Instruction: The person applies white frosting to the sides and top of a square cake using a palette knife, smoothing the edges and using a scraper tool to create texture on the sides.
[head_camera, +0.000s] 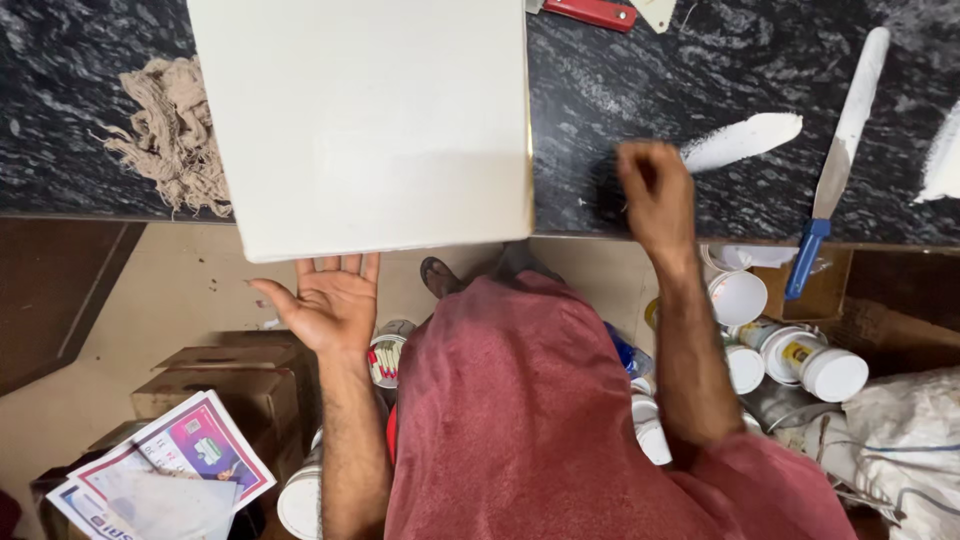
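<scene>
A large white square board (365, 115) lies on the black marble counter (620, 80) and overhangs its front edge. My left hand (330, 300) is palm up under the overhanging near edge, fingers spread and touching the board's underside. My right hand (655, 195) is curled at the counter's front edge, to the right of the board; whether it holds anything I cannot tell. A smear of white paste (745, 140) lies just right of that hand. A putty knife (840, 150) with a blue handle rests further right, its blade coated white.
A bundle of beige cotton waste (175, 135) lies left of the board. A red-handled tool (595, 12) sits at the counter's back. Below the counter are several white tubs (800, 365), cardboard boxes (240, 385) and printed leaflets (165, 470).
</scene>
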